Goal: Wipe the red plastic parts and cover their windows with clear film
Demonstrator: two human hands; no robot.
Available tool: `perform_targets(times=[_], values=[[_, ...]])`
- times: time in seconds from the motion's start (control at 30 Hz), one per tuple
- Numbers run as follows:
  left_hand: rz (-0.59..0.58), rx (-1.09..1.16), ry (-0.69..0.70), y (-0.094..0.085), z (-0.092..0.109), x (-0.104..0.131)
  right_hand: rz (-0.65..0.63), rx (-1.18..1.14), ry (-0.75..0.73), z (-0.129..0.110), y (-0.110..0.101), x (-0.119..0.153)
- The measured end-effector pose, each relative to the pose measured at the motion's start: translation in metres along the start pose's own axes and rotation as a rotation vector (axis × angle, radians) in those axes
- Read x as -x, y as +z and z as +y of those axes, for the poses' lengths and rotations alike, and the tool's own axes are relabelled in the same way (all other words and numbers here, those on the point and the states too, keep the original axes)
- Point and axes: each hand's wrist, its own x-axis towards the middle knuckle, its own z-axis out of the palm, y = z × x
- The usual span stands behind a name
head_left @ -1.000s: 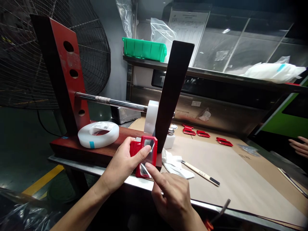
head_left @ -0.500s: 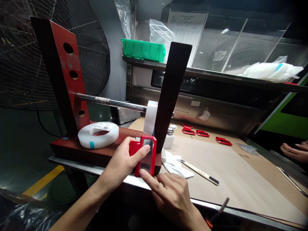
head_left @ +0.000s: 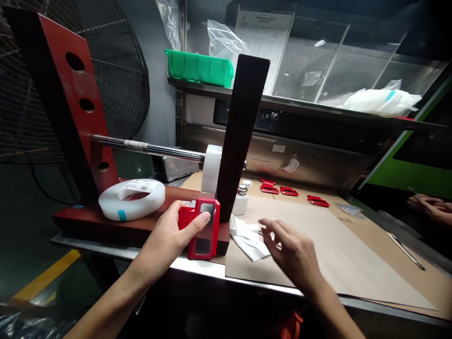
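My left hand (head_left: pixel 176 230) grips a red plastic case (head_left: pixel 205 230) with a dark window, its thumb lying across the window's upper part. Beyond the case, a white film roll (head_left: pixel 212 169) sits on a metal rod (head_left: pixel 158 149) between two uprights. My right hand (head_left: pixel 294 252) is away from the case, fingers apart and curved, over the pen, which it mostly hides. Beside that hand lies a crumpled white cloth (head_left: pixel 249 238). Whether the fingertips touch the pen cannot be made out.
A second film roll (head_left: pixel 132 200) lies on the stand's wooden base. Several red cases (head_left: pixel 288 191) and a small white bottle (head_left: pixel 240 202) are at the back. Another person's hands (head_left: pixel 432 207) show at the far right. A fan (head_left: pixel 120 70) stands behind left.
My right hand has left the case and moved right over the pen. My left hand still holds the case. The whole view has shifted slightly.
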Motion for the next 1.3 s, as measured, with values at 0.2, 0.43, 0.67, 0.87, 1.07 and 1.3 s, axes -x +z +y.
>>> perform_targets(times=[0.2,0.43,0.67,0.87,1.07,1.3], values=[[0.013,-0.045,0.005,0.0,-0.005,-0.002,-0.453,0.152,0.112,0.059,0.006,-0.007],[0.012,-0.059,0.017,-0.001,-0.008,-0.006,-0.532,0.156,0.216,0.075,0.014,-0.003],[0.03,-0.06,0.04,0.001,-0.008,-0.006,-0.384,0.074,0.325,0.095,0.001,0.002],[0.113,-0.031,0.097,0.008,-0.002,-0.005,-0.222,-0.165,0.28,0.079,-0.019,-0.009],[0.164,-0.07,0.123,0.009,-0.002,-0.007,0.152,-0.277,-0.292,0.027,-0.047,-0.03],[0.182,-0.036,0.117,0.008,-0.005,-0.006,0.293,-0.076,-0.572,-0.006,-0.058,-0.06]])
